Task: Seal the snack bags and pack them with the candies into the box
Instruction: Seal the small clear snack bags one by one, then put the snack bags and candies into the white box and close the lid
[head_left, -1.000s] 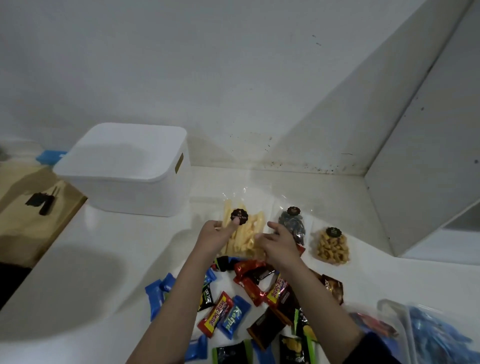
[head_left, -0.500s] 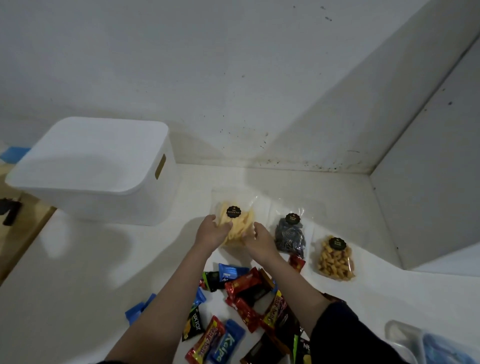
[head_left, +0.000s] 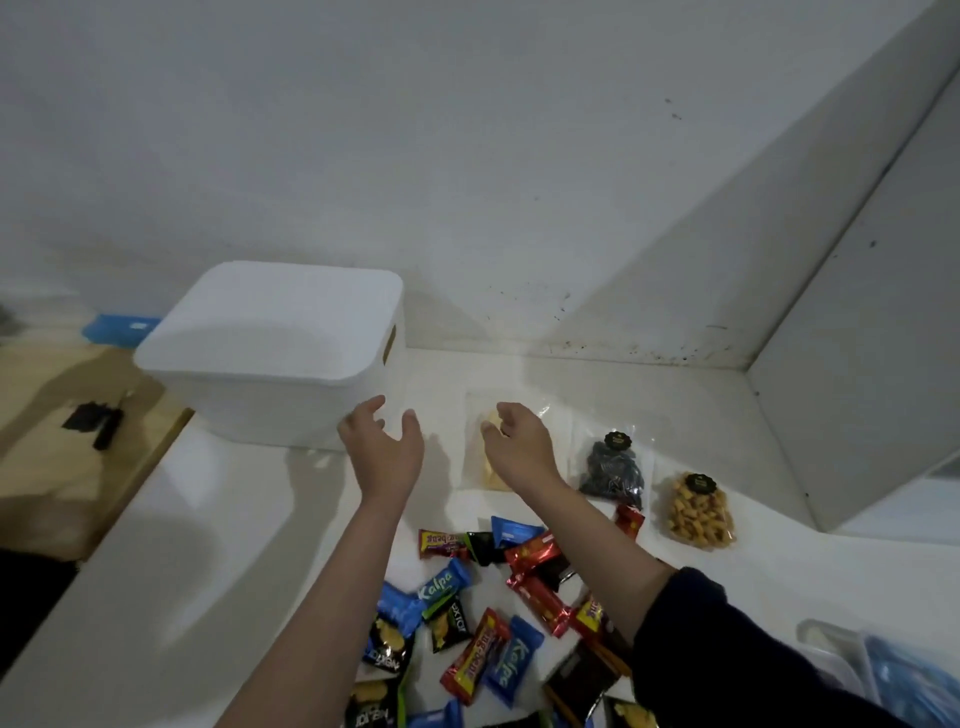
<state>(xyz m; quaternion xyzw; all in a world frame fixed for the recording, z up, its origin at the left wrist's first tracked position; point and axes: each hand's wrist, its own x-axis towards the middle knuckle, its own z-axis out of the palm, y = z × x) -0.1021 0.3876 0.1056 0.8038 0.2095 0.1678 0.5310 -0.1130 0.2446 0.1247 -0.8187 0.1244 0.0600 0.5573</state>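
Note:
A white box (head_left: 270, 358) with its lid on stands at the back left of the white table. My left hand (head_left: 382, 449) hovers by the box's near right corner, fingers spread and holding nothing. My right hand (head_left: 517, 444) hangs relaxed just above a clear bag of yellow sticks (head_left: 485, 470), which lies flat and is partly hidden by it. To the right lie a bag of dark snacks (head_left: 613, 470) and a bag of golden nuts (head_left: 698, 512), each with a black round sticker. Several wrapped candies (head_left: 493, 597) are scattered between my forearms.
A lower wooden surface (head_left: 62, 457) with a small black object (head_left: 96, 421) lies left of the table edge. A blue item (head_left: 119, 327) sits behind it. A clear plastic container (head_left: 883, 675) is at the bottom right. A grey panel (head_left: 857, 389) walls off the right side.
Both hands held the yellow bag half a second ago; now it lies on the table and both have let go. My left hand has moved left toward the box.

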